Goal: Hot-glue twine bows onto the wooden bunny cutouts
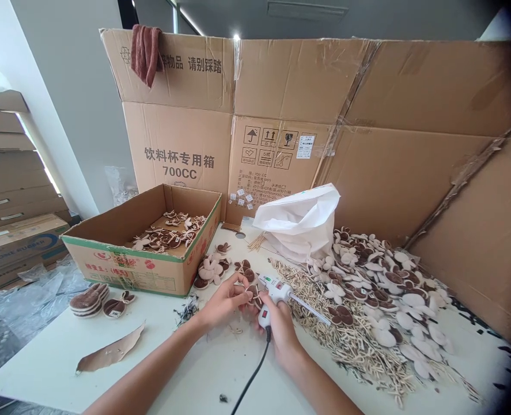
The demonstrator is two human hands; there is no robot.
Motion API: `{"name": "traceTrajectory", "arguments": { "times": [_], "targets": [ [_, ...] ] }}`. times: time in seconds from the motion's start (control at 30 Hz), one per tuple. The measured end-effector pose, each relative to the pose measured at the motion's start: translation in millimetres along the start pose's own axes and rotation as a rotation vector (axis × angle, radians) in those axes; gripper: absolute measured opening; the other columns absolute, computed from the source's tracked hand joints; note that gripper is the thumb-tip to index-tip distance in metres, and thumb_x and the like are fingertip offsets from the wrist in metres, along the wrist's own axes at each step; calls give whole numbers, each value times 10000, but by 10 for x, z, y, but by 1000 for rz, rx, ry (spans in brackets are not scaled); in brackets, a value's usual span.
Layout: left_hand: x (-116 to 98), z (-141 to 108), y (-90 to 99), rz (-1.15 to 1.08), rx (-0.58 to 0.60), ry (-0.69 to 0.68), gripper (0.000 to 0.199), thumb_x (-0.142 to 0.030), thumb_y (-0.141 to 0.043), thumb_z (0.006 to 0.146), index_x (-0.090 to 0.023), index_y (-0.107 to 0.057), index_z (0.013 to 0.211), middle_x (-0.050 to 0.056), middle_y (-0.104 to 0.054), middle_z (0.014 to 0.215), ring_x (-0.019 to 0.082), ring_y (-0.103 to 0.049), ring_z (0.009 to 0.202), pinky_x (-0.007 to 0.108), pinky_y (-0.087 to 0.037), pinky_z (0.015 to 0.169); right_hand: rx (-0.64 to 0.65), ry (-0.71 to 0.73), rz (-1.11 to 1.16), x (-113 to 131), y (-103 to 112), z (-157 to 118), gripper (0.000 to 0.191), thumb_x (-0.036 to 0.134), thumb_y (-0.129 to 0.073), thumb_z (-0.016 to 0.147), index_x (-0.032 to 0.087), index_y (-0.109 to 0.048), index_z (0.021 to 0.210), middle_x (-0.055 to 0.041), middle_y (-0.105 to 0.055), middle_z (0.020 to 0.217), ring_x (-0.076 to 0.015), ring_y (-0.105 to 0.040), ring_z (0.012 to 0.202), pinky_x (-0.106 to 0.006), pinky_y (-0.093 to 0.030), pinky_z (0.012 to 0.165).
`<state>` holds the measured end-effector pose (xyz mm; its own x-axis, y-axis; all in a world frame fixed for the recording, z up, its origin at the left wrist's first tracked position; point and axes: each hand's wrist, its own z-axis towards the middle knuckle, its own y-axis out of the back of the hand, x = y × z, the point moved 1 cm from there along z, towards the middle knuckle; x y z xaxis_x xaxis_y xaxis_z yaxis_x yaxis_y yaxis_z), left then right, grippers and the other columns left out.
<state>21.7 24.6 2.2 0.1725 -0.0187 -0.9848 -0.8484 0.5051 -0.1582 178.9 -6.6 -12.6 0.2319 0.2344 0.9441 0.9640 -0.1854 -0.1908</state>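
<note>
left-hand fingers (pixel 241 299) pinch a brown piece (pixel 254 294); right-hand fingers (pixel 265 298) grip the white glue gun (pixel 276 289). cardboard box (pixel 128 275) stands at ten o'clock.

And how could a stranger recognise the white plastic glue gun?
Before the tall brown cardboard wall is a white table. There, the right hand holds the white plastic glue gun. Unlike the thin pale strips nearby, it has a red switch and black cable.

Cardboard screen (pixel 290 80), upper left of the frame: "物品 请别踩踏"; below it — "饮料杯专用箱 700CC". Centre of the frame, same screen: handling signs (pixel 269 136) — umbrella, paired up arrows, broken glass. Carton (pixel 17 253), left edge: "SILICONE RUBBER".
</note>
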Motion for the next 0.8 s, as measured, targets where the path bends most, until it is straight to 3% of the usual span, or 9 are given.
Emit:
{"name": "traceTrajectory", "arguments": {
  "times": [0.27, 0.53, 0.8],
  "targets": [
    [-40, 0, -26, 105, -88, 17, 292, -457, -658, 905, -220, -505, 979, -1, -702, 715, 177, -652, 670, 261, -438, 632, 3, 1, 23, -6, -7, 11, 354, 532, -750, 749, 199, -637, 783, -24, -651, 601, -162, -547, 413, -261, -320, 375],
    [-63, -9, -31, 51, -47, -6, 295, -430, -689, 886, -218, -499, 961, -7, -652, 772, 177, -652, 726, 260, -428, 662, -17, 0, 38, -21, -1, 11, 356, 529, -763, 740, 213, -615, 811, -17, -659, 606, -168, -546, 421, -270, -317, 384],
    [-110, -18, -9, 133, -124, -6, 249, -429, -660, 894, -200, -565, 914, -6, -602, 775, 144, -525, 683, 255, -395, 657, -34, -18, 43, 15, -13, -17, 331, 506, -760, 744, 210, -617, 781, -8, -633, 599, -157, -540, 413, -262, -311, 373]
  ]
}}
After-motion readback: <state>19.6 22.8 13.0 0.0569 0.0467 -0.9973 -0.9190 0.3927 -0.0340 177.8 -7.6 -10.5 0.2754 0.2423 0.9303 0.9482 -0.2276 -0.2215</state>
